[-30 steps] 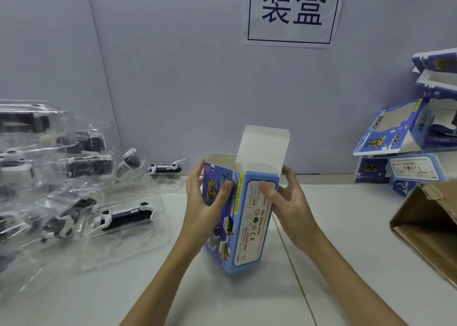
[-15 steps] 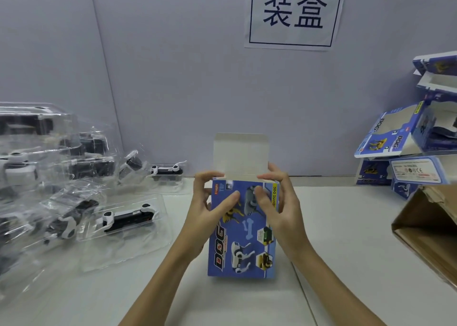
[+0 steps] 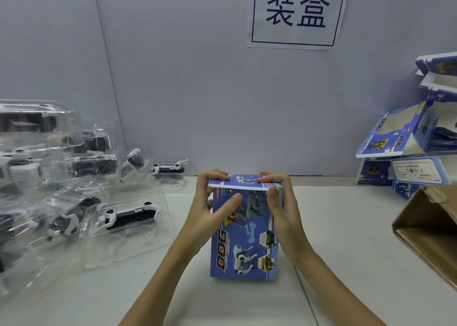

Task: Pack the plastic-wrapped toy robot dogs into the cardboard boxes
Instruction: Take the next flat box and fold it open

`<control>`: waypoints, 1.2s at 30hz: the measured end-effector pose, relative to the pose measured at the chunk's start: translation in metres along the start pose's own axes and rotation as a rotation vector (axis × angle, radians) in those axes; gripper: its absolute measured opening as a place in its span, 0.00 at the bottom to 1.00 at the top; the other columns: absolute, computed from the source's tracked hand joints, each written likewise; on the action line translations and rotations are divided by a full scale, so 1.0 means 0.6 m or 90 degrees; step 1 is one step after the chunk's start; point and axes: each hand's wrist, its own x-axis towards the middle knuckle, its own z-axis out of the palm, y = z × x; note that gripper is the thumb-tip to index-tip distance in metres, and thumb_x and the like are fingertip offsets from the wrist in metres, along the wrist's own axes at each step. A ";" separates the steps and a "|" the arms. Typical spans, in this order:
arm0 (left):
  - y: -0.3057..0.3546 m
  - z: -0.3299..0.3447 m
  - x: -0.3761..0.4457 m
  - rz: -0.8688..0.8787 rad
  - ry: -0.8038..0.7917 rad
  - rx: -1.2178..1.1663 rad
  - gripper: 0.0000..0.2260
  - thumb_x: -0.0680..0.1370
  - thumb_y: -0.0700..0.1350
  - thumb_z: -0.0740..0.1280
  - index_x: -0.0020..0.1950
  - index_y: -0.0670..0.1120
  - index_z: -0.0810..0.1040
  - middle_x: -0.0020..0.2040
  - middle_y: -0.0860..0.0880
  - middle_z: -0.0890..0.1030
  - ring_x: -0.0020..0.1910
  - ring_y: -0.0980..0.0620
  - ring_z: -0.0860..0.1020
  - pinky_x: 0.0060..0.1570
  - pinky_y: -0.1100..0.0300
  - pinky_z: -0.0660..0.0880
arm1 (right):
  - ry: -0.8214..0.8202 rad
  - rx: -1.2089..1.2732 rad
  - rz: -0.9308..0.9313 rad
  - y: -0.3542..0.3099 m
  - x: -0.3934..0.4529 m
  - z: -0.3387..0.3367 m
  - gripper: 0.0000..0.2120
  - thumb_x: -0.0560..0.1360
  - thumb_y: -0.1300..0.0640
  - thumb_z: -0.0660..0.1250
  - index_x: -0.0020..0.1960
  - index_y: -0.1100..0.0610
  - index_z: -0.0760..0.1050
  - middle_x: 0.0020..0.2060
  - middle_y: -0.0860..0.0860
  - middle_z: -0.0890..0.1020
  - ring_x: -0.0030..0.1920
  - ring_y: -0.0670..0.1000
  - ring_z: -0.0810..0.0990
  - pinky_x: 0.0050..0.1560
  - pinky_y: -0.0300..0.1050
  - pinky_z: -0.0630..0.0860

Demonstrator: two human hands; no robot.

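Observation:
A blue cardboard box (image 3: 243, 241) printed with robot dogs stands upright on the white table, front face toward me. Its top flap lies folded down over the opening. My left hand (image 3: 210, 207) grips the box's upper left corner, thumb on the front face and fingers curled over the flap. My right hand (image 3: 282, 207) grips the upper right corner the same way. To the left lie plastic-wrapped toy robot dogs, the nearest (image 3: 128, 214) in a clear tray. What is inside the box is hidden.
A pile of clear plastic packs (image 3: 44, 157) with more dogs fills the left side. Several blue boxes (image 3: 400, 150), some with open flaps, are stacked at the right against the wall. A brown carton (image 3: 427, 229) juts in at the right edge.
The box's white top flap, upright before, is now folded down flat. Both hands shifted up to the top corners. Earlier still, the box was turned from its side panel to its front face.

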 end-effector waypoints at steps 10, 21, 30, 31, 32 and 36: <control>0.001 0.015 -0.003 0.009 0.035 -0.056 0.11 0.82 0.59 0.64 0.62 0.57 0.72 0.61 0.47 0.82 0.54 0.42 0.86 0.40 0.57 0.84 | -0.033 0.018 -0.001 -0.006 0.001 0.002 0.20 0.78 0.38 0.64 0.68 0.41 0.68 0.61 0.49 0.81 0.63 0.57 0.83 0.46 0.50 0.86; 0.005 0.001 -0.007 0.127 0.018 0.079 0.07 0.82 0.54 0.66 0.59 0.62 0.80 0.70 0.58 0.68 0.68 0.61 0.75 0.47 0.61 0.83 | -0.064 -0.138 -0.101 -0.005 0.006 -0.022 0.14 0.83 0.46 0.62 0.68 0.40 0.73 0.68 0.48 0.76 0.65 0.53 0.81 0.49 0.53 0.86; -0.002 0.000 -0.007 0.025 -0.010 -0.013 0.30 0.80 0.53 0.72 0.76 0.66 0.60 0.68 0.53 0.78 0.56 0.41 0.85 0.49 0.47 0.85 | -0.027 -0.127 -0.091 -0.002 0.010 -0.018 0.32 0.77 0.37 0.70 0.76 0.42 0.61 0.69 0.45 0.76 0.68 0.56 0.79 0.60 0.66 0.81; -0.010 -0.001 -0.010 -0.003 -0.025 -0.004 0.31 0.81 0.51 0.73 0.76 0.67 0.59 0.67 0.52 0.80 0.57 0.42 0.85 0.50 0.50 0.84 | 0.013 -0.193 -0.135 -0.003 0.011 -0.015 0.31 0.79 0.41 0.70 0.78 0.43 0.61 0.73 0.46 0.73 0.73 0.53 0.75 0.68 0.62 0.77; -0.016 0.001 -0.011 -0.029 -0.027 0.003 0.31 0.81 0.50 0.73 0.76 0.67 0.60 0.66 0.51 0.81 0.58 0.43 0.85 0.51 0.52 0.84 | 0.057 -0.278 -0.200 -0.007 0.014 -0.012 0.30 0.80 0.46 0.70 0.78 0.45 0.62 0.76 0.47 0.70 0.76 0.52 0.70 0.73 0.55 0.73; -0.031 0.012 -0.008 -0.090 0.025 -0.007 0.27 0.82 0.50 0.72 0.78 0.58 0.65 0.64 0.51 0.83 0.60 0.49 0.84 0.52 0.59 0.82 | 0.020 -0.525 -0.476 -0.028 0.030 0.034 0.16 0.82 0.63 0.66 0.69 0.56 0.74 0.75 0.54 0.72 0.75 0.54 0.71 0.73 0.57 0.73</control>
